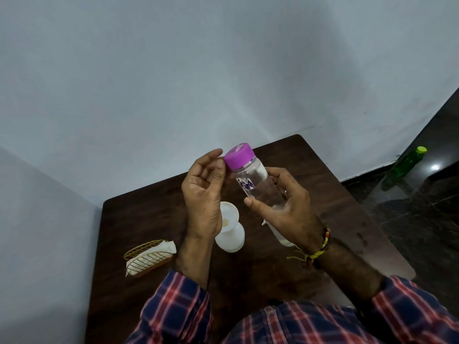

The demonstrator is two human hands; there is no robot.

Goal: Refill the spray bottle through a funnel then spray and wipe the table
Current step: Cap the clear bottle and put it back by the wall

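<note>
My right hand (pixel 280 207) grips the body of a clear water bottle (pixel 258 182), tilted above the dark wooden table (pixel 139 219). The bottle carries a purple cap (pixel 239 156) and a purple label. My left hand (pixel 203 189) is raised beside the cap, palm towards me, with loosely curled fingertips touching the cap's left side but not closed around it. Below my hands a white spray bottle (pixel 231 240) stands on the table with a white funnel (pixel 229 214) in its neck. A white part (pixel 279 235), largely hidden by my right wrist, lies to the right of it.
A gold wire napkin holder (pixel 146 259) with white tissues sits at the table's left front. The table stands in a corner between pale walls. A green bottle (pixel 403 167) stands on the dark floor to the right.
</note>
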